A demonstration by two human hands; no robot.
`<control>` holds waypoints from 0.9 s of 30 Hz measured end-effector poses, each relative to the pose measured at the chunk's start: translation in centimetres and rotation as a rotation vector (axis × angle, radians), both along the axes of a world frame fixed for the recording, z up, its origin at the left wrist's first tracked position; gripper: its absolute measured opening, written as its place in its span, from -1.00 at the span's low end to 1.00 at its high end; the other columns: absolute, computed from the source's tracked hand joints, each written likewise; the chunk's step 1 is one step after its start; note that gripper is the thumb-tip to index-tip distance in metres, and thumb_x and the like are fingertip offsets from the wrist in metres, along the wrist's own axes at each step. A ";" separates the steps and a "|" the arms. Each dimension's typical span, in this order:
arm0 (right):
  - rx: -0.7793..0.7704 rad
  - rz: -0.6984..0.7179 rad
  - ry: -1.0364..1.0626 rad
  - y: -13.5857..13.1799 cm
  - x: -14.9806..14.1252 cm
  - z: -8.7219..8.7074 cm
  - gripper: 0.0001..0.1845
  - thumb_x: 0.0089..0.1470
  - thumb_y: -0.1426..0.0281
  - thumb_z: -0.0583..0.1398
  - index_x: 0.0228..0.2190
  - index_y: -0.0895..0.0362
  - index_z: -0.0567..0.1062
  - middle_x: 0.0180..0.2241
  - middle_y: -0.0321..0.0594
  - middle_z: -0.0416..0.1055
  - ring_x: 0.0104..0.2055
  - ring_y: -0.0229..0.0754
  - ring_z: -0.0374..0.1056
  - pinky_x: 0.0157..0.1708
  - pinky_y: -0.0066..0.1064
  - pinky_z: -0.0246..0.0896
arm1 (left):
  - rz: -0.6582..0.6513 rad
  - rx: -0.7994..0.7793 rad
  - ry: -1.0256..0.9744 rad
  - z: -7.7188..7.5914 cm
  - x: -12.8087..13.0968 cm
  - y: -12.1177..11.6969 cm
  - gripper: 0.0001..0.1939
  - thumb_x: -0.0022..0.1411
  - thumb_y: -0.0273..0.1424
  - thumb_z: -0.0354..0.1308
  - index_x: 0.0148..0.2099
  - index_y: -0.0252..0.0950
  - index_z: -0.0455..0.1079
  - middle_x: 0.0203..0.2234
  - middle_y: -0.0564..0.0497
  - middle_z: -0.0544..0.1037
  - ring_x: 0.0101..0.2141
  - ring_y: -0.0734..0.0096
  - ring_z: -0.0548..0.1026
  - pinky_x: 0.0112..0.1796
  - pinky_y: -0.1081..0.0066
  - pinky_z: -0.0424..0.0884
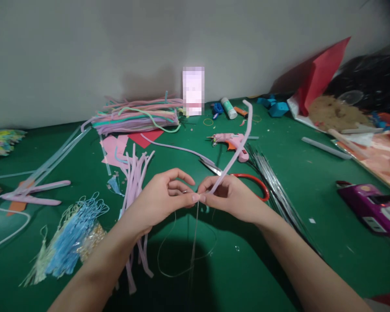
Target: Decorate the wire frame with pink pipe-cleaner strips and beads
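At the centre, my right hand (222, 193) pinches the lower end of a pale lilac pipe cleaner (235, 154), which slants up to the right and bends at its tip. My left hand (172, 188) meets it, thumb and forefinger closed on a thin thread (196, 227). The fingertips of both hands touch where thread and pipe cleaner come together; the exact join is hidden. The thread hangs below in a strand and a loose loop. Beside my left wrist lie lilac pipe cleaners (134, 173). Red-handled scissors (264, 188) lie just behind my right hand.
Behind are a pink glue gun (232, 142), a heap of coloured pipe cleaners (136, 119) and a blurred upright screen (193, 91). Metal wires (273, 182) lie on the right, near a purple device (373, 208). Blue tassels (71, 242) and bagged beads (92, 240) lie left.
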State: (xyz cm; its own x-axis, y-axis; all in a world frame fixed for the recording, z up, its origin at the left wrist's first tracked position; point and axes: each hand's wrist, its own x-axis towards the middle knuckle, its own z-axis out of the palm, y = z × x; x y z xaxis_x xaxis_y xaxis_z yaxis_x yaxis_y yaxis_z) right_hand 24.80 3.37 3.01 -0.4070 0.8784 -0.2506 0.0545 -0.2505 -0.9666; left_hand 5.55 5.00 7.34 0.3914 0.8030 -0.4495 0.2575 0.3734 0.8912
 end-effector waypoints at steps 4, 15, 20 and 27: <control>-0.008 0.022 -0.020 -0.1 0.0 0.2 -0.71 -0.10 0.19 0.39 -0.41 0.14 0.53 -0.54 -0.36 0.33 -0.50 -0.33 0.15 -0.53 -0.48 0.03 | -0.045 0.031 0.054 0.1 0.1 0.0 -0.76 -0.02 -0.40 0.39 -0.27 -0.30 0.47 -0.48 0.07 0.56 -0.39 0.43 0.52 -0.34 0.48 0.39; 0.012 0.026 -0.063 -0.1 0.2 0.7 -0.65 -0.05 0.12 0.35 -0.42 0.15 0.51 -0.50 -0.29 0.39 -0.46 -0.29 0.23 -0.49 -0.44 0.08 | -0.039 -0.113 0.035 -0.1 0.4 -0.2 -0.71 0.02 -0.21 0.38 -0.36 -0.35 0.51 -0.51 -0.05 0.62 -0.41 0.35 0.58 -0.30 0.39 0.50; -0.008 0.023 -0.008 -0.1 0.5 1.4 -0.67 -0.08 0.16 0.37 -0.40 0.15 0.50 -0.47 -0.28 0.42 -0.41 -0.26 0.32 -0.43 -0.43 0.22 | -0.017 -0.140 -0.014 0.1 0.6 -0.4 -0.69 0.01 -0.19 0.39 -0.37 -0.37 0.53 -0.50 -0.08 0.64 -0.43 0.35 0.59 -0.34 0.42 0.51; 0.034 0.024 0.026 -0.1 0.9 1.5 -0.81 -0.03 0.32 0.33 -0.36 0.12 0.48 -0.41 -0.27 0.47 -0.35 -0.24 0.40 -0.32 -0.39 0.34 | -0.077 -0.178 -0.092 -0.1 0.5 -0.2 -0.76 0.20 -0.26 0.26 -0.31 -0.37 0.55 -0.39 -0.12 0.67 -0.34 0.35 0.62 -0.31 0.45 0.49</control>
State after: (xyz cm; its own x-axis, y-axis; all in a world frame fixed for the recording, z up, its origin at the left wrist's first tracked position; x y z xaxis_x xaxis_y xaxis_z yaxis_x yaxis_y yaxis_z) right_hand 25.65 3.27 4.54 -0.4342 0.8761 -0.2096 0.0347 -0.2162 -0.9757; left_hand 6.00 4.82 7.21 0.4945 0.6801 -0.5412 0.2120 0.5095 0.8339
